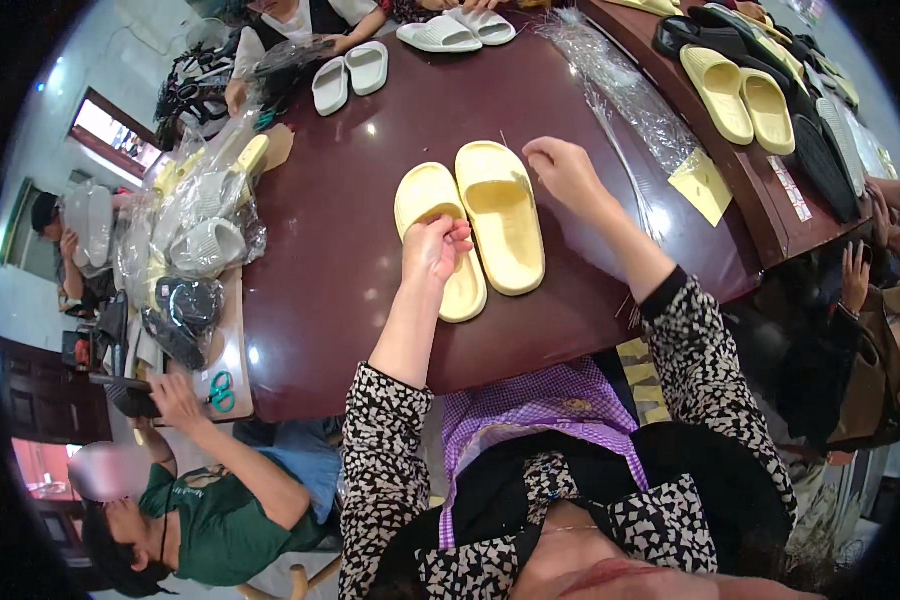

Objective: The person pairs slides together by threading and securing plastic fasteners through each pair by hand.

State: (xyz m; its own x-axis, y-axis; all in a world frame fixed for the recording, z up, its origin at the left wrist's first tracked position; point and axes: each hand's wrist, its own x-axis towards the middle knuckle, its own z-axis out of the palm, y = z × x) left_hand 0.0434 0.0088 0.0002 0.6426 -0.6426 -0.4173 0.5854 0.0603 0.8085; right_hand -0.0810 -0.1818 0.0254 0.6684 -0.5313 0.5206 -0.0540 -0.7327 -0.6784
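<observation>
Two pale yellow slide sandals lie side by side on a dark red-brown table (340, 240) in front of me. My left hand (436, 248) rests on the left sandal (440, 205), fingers curled over its strap and footbed. My right hand (562, 170) hovers at the right edge of the right sandal (501, 215), fingertips pinched together near its toe end; whether it holds something thin I cannot tell.
Clear plastic bags (620, 85) lie right of the sandals beside a yellow paper slip (702, 185). More yellow and dark sandals (740, 95) sit on the far right table. Bagged sandals (205, 215) pile at the left. White sandals (350, 75) and other people's hands are around the table.
</observation>
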